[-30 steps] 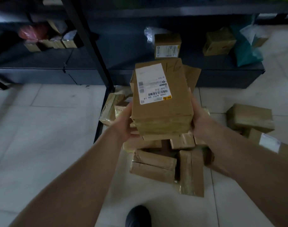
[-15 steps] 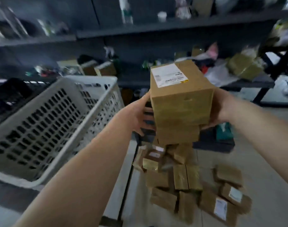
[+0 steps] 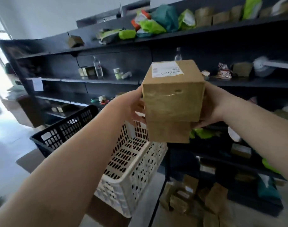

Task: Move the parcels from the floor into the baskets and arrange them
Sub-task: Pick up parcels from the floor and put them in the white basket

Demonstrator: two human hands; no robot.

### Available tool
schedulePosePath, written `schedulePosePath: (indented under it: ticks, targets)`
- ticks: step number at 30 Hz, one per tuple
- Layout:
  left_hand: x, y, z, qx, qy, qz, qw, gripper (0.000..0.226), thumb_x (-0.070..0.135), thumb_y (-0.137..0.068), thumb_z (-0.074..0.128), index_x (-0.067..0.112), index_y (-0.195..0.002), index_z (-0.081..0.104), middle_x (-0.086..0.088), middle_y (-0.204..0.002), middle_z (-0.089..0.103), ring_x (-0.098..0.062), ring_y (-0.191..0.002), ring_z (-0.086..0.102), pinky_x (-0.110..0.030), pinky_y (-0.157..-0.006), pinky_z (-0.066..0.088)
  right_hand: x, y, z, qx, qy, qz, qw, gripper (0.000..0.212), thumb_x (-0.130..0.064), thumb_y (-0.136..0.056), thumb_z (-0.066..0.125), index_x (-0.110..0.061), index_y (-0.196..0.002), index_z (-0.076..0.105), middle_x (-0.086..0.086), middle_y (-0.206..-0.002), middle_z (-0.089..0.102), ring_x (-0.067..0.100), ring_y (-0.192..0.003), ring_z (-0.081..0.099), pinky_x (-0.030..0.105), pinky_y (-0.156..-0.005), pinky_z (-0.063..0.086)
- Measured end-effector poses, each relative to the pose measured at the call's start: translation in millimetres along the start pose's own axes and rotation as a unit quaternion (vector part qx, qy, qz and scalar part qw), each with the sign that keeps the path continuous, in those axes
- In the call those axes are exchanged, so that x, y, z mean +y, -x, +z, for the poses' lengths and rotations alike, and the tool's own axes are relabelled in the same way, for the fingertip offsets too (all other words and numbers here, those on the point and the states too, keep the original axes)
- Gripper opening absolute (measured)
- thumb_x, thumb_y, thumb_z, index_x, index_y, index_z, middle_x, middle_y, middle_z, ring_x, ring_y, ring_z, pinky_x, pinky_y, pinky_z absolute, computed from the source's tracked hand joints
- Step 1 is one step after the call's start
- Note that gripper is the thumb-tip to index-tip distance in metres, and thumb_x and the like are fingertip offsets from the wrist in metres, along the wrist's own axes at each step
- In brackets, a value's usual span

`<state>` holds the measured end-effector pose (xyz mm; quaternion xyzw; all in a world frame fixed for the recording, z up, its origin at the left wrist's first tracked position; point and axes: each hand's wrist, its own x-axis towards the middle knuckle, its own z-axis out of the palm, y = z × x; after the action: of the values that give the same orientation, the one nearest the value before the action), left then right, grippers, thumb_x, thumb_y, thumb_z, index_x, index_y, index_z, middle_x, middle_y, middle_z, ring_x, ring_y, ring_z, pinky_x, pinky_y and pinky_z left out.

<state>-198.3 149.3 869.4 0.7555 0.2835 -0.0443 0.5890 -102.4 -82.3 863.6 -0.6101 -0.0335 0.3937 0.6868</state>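
I hold a stack of two brown cardboard parcels at chest height. The upper parcel [image 3: 172, 94] bears a white label on top; the smaller lower parcel [image 3: 168, 132] sits under it. My left hand [image 3: 131, 107] grips the stack's left side and my right hand [image 3: 212, 107] its right side. Below and left of the stack stands a white perforated basket [image 3: 133, 176], with a black basket [image 3: 64, 126] behind it. Several more brown parcels [image 3: 189, 199] lie on the floor at the lower right.
Dark metal shelving [image 3: 107, 81] fills the background, holding bottles, green and teal bags [image 3: 156, 22] and small boxes. The baskets rest on brown cardboard boxes [image 3: 30, 159]. A bright doorway lies at the far left.
The stack has been lifted from the floor pile to chest height. My view has swung up and left, bringing the white and black baskets beneath my arms.
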Motion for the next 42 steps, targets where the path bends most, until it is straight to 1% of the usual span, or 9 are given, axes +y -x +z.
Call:
schedulePosePath:
  ticks: [11, 16, 20, 24, 28, 31, 37, 40, 42]
  targets:
    - [-60.9, -109.8, -159.6, -0.033, -0.018, -0.012, 0.999, 0.044, 0.057, -0.077, 0.046, 0.020, -0.091, 0.066, -0.004, -0.100, 0.065, -0.029, -0.077, 0.064, -0.039, -0.070, 0.049, 31.1, -148.0, 147.3, 0.050, -0.032, 0.019, 0.998, 0.096, -0.076, -0.046, 0.072, -0.014, -0.119, 0.059, 0.016, -0.108, 0.068, 0.042, -0.101, 0.060, 0.068, -0.087, 0.038]
    - [-85.2, -180.5, -206.5, -0.094, 0.003, -0.057, 0.994, 0.063, 0.061, -0.080, 0.046, 0.018, -0.125, 0.055, -0.012, -0.120, 0.059, -0.029, -0.100, 0.059, -0.038, -0.072, 0.051, 46.1, -218.2, 191.3, 0.123, -0.074, 0.048, 0.988, 0.087, -0.074, -0.050, 0.069, -0.017, -0.115, 0.063, 0.016, -0.106, 0.069, 0.042, -0.098, 0.061, 0.068, -0.086, 0.038]
    - [-98.1, -231.1, -235.5, -0.109, 0.025, -0.065, 0.992, 0.048, 0.058, -0.082, 0.047, 0.016, -0.101, 0.060, -0.007, -0.102, 0.062, -0.028, -0.076, 0.061, -0.039, -0.062, 0.055, 56.4, -267.4, 215.0, 0.147, -0.095, 0.046, 0.983, 0.072, -0.076, -0.056, 0.063, -0.018, -0.097, 0.071, 0.015, -0.093, 0.073, 0.041, -0.097, 0.062, 0.065, -0.083, 0.043]
    - [-114.6, -283.4, -242.0, 0.019, -0.010, 0.037, 0.999, 0.042, 0.050, -0.091, 0.041, 0.013, -0.096, 0.059, -0.008, -0.090, 0.061, -0.026, -0.082, 0.059, -0.040, -0.080, 0.052, 74.9, -316.6, 226.5, 0.168, -0.134, 0.056, 0.975, 0.064, -0.070, -0.062, 0.067, -0.021, -0.104, 0.065, 0.002, -0.111, 0.066, 0.034, -0.108, 0.060, 0.054, -0.093, 0.042]
    - [-168.2, -309.8, -220.1, -0.015, -0.256, 0.167, 0.952, 0.046, 0.044, -0.092, 0.044, 0.020, -0.131, 0.047, -0.004, -0.124, 0.056, -0.022, -0.103, 0.055, -0.032, -0.080, 0.045, 141.8, -363.5, 255.4, 0.215, 0.148, 0.043, 0.964, 0.050, -0.048, -0.086, 0.059, -0.025, -0.129, 0.048, 0.000, -0.137, 0.048, 0.024, -0.113, 0.053, 0.042, -0.093, 0.045]
    - [-212.2, -313.9, -192.9, -0.122, -0.524, 0.183, 0.823, 0.055, 0.030, -0.095, 0.040, 0.020, -0.146, 0.020, -0.005, -0.155, 0.016, -0.028, -0.141, 0.017, -0.046, -0.107, 0.033, 183.6, -392.7, 269.8, 0.265, 0.202, 0.007, 0.943, 0.081, -0.034, -0.086, 0.064, -0.019, -0.148, 0.014, 0.008, -0.145, 0.041, 0.026, -0.123, 0.048, 0.040, -0.101, 0.041]
    - [-206.9, -316.8, -201.4, -0.066, -0.517, 0.229, 0.822, 0.043, 0.025, -0.092, 0.044, 0.018, -0.134, 0.041, -0.005, -0.143, 0.038, -0.027, -0.134, 0.029, -0.045, -0.105, 0.034, 184.2, -407.2, 267.6, 0.287, 0.278, -0.002, 0.917, 0.068, -0.039, -0.089, 0.059, -0.020, -0.144, 0.024, 0.003, -0.138, 0.050, 0.023, -0.117, 0.054, 0.032, -0.092, 0.044]
    - [-195.1, -306.6, -199.8, -0.048, -0.509, 0.264, 0.818, 0.042, 0.027, -0.090, 0.045, 0.022, -0.131, 0.046, -0.005, -0.133, 0.049, -0.028, -0.123, 0.042, -0.043, -0.102, 0.036, 176.5, -380.2, 265.1, 0.295, 0.422, -0.041, 0.856, 0.016, -0.038, -0.091, 0.050, -0.028, -0.101, 0.056, 0.000, -0.108, 0.065, 0.018, -0.091, 0.061, 0.030, -0.074, 0.047]
    - [-186.2, -297.7, -195.2, -0.050, -0.545, 0.304, 0.780, 0.044, 0.033, -0.091, 0.044, 0.022, -0.134, 0.044, -0.005, -0.134, 0.048, -0.027, -0.122, 0.043, -0.044, -0.099, 0.035, 165.4, -351.9, 256.2, 0.308, 0.627, -0.087, 0.711, 0.012, -0.038, -0.088, 0.050, -0.027, -0.087, 0.055, -0.002, -0.096, 0.063, 0.021, -0.092, 0.057, 0.037, -0.081, 0.040]
